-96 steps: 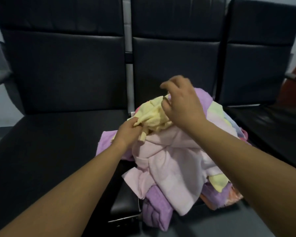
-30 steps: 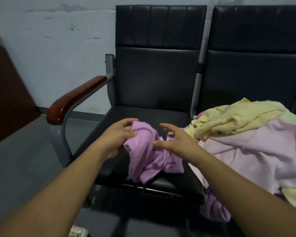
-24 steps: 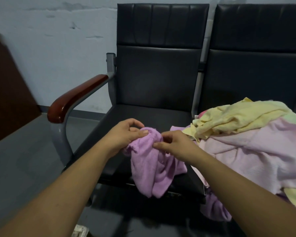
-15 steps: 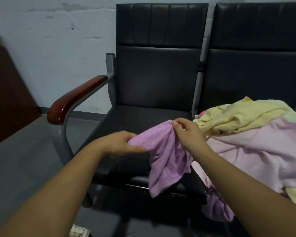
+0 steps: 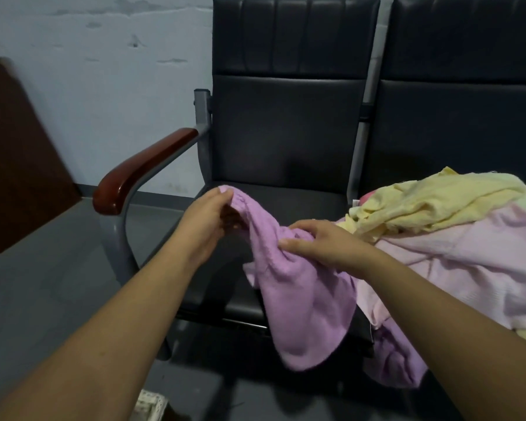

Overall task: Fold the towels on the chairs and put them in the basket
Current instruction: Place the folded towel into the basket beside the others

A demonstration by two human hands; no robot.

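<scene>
Black chair, both hands gripping purple towel

One purple towel: bunched, raised above the left chair, lower end hanging past the seat front. Towel pile: yellow, pink, lilac, heaped on the right chair.

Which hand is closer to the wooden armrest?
Left. The left hand grips the purple towel right of the armrest; the right hand holds it farther right, by the pile.

A waiting room, perhaps: joined black padded chairs with a wooden armrest against a scuffed pale wall, grey floor.
</scene>
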